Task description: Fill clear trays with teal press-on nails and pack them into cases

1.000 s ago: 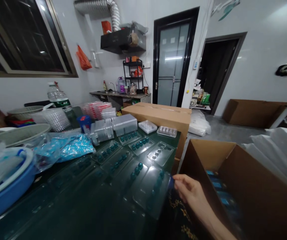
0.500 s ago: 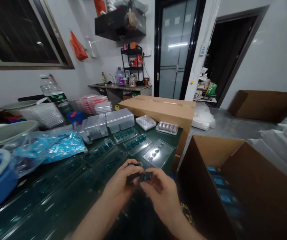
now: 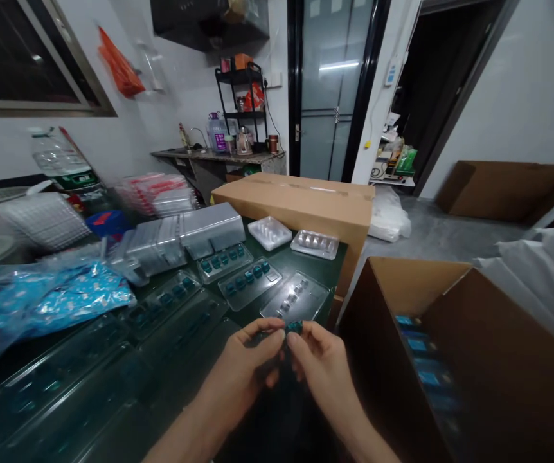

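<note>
Pinching a small teal piece (image 3: 294, 327) at the view's six o'clock, the left hand (image 3: 248, 357) and right hand (image 3: 322, 357) grip it from either side; a clear tray (image 3: 313, 298) lies beyond, toward twelve. The piece looks light, stiff, maybe slippery, best held by opposite edges.

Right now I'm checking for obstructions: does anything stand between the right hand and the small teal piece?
Nothing visible does: the right hand holds the teal piece at its fingertips, with the left hand close beside it.
</note>
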Demonstrator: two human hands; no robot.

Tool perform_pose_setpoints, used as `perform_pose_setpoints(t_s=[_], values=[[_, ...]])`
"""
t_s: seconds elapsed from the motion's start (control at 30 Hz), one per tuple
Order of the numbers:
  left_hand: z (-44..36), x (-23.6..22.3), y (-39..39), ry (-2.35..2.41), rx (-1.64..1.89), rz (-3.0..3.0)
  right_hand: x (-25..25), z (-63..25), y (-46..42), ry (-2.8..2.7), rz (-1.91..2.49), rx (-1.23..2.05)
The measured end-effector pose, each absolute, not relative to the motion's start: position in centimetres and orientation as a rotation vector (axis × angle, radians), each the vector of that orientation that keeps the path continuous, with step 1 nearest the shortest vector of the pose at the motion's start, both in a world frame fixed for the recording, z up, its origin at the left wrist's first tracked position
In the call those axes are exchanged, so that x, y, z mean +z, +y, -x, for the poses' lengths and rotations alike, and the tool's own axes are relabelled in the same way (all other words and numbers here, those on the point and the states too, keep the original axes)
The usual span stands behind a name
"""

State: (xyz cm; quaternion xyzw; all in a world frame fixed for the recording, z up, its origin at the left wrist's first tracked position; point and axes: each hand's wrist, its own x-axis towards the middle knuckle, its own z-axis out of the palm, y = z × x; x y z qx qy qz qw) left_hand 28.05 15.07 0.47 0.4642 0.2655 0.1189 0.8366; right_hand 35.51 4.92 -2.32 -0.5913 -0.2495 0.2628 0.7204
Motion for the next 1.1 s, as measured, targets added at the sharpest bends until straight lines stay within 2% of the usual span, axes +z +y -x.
perform_pose_setpoints(t_s=[0.27, 0.53, 0.8, 1.1], values=[[-27.4, -0.8, 15.3, 0.595, 0.255, -0.922, -4.1, -34.6, 6.2, -0.567, 1.339, 0.465], [-27.0, -1.1, 15.5, 0.587, 0.274, -0.926, -4.4, -34.5, 6.9, -0.378, 1.097, 0.609], [-26.5, -0.6, 16.8, 0.629, 0.235, -0.817, -4.5, -35.8, 5.8, -0.664, 1.325, 0.521], [-26.4, -0.2, 15.3, 0.746, 0.312, -1.222, -4.9, -35.2, 6.0, -0.895, 1.475, 0.279]])
